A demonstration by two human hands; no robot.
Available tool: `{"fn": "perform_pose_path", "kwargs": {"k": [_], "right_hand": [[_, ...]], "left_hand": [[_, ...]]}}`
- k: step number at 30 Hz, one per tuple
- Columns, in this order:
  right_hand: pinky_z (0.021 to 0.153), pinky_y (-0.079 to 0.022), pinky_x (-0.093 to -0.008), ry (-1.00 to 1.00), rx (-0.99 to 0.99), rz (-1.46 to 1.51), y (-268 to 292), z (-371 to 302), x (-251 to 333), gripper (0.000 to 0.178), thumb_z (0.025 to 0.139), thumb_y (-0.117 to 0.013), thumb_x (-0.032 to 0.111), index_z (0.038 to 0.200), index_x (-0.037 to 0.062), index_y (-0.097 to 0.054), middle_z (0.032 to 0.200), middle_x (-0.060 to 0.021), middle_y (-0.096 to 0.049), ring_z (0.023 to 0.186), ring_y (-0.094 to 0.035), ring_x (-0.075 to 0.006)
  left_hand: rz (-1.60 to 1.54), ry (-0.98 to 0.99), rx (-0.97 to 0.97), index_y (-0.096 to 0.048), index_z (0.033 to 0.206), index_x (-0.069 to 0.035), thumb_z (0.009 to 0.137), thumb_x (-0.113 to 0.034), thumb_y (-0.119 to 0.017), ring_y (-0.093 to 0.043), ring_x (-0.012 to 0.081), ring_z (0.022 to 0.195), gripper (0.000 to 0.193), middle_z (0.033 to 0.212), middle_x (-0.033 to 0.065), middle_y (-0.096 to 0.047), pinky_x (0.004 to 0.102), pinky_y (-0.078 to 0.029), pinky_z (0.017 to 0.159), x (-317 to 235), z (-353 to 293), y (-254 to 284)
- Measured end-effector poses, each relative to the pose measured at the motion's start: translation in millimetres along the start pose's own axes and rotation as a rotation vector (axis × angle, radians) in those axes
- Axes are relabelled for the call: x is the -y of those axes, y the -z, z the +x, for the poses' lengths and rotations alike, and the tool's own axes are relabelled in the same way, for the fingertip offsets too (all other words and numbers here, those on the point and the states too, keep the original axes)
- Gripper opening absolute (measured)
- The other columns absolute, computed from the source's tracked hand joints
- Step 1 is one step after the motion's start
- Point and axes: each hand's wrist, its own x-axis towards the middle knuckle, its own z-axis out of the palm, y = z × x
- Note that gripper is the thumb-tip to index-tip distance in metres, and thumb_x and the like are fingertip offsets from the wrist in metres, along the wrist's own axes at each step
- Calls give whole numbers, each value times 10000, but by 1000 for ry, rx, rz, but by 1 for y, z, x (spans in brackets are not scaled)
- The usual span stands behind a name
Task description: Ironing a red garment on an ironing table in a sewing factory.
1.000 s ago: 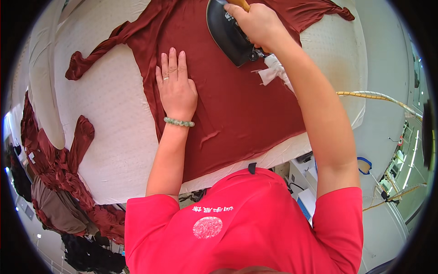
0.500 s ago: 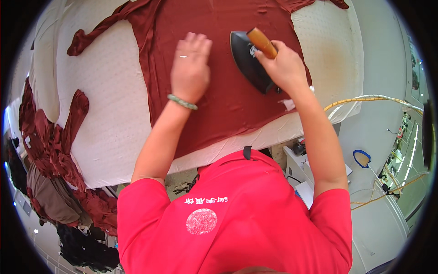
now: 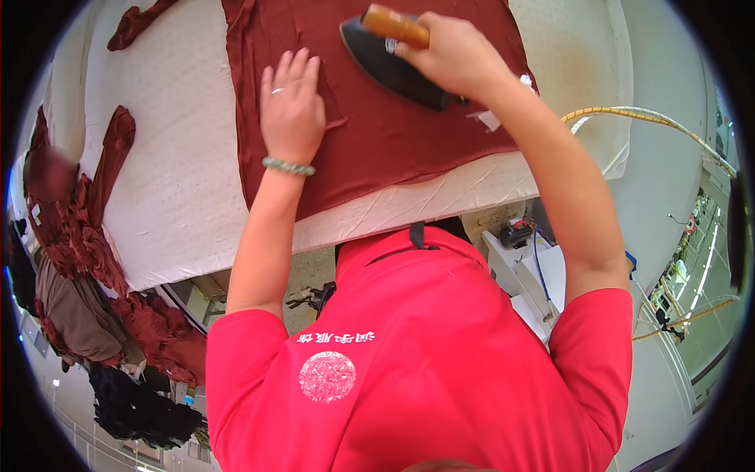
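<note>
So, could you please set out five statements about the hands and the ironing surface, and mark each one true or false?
1. The right hand grips a pointed black iron by its brown wooden handle. True.
2. A pale green beaded bracelet circles the right hand's wrist. False: it is worn on the left.
3. The left hand has its fingers around the handle too. False: it holds nothing and is over the dark red fabric garment.
4. The iron is over the garment. True.
5. The garment covers the whole white cloth-covered table. False: white surface shows on both sides.
</note>
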Motion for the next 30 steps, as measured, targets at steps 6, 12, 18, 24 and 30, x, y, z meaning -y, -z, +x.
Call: {"fn": "perform_pose_path", "kwargs": {"k": [6, 12, 18, 24, 30], "right_hand": [[775, -576, -501, 107, 224, -130, -18, -100, -10, 365, 893, -768, 296, 1160, 76, -653, 890, -214, -735, 870, -719, -417], [742, -585, -500, 42, 111, -66, -28, -124, -20, 397, 854, -765, 228, 1209, 105, -635, 867, -207, -732, 821, -725, -406], [708, -575, -518, 152, 462, -237, -21, -178, -14, 548, 829, -776, 206, 1336, 131, -584, 844, -214, -724, 772, -720, -424], [799, -577, -467, -136, 98, -88, 6, -201, -97, 630, 883, -809, 284, 1421, 81, -554, 994, -245, -739, 930, -723, -437], [863, -540, -369, -187, -191, 130, 51, -192, -238, 498, 918, -798, 329, 1293, 32, -661, 1050, -163, -750, 941, -720, -269]], "left_hand": [[-178, 176, -55, -711, 1241, -44, 925, -34, -653, -619, 306, 1267, 321, 1305, 99, -684, 505, -429, 1146, 5, -65, 60], [-323, 206, -72, -737, 1186, -33, 915, -24, -679, -639, 307, 1216, 277, 1259, 104, -694, 497, -457, 1121, -29, -82, 75], [-415, 185, -29, -718, 1218, -15, 908, -41, -689, -618, 332, 1252, 313, 1282, 123, -682, 505, -445, 1135, -77, -90, 64], [-320, 76, 256, -471, 1500, 42, 940, -334, -696, -339, 356, 1528, 711, 1612, 179, -410, 523, -251, 1259, -153, -99, 28], [-147, 34, 406, -339, 1594, 29, 945, -513, -638, -194, 329, 1599, 896, 1711, 170, -248, 513, -139, 1299, -196, -122, 9]]}}
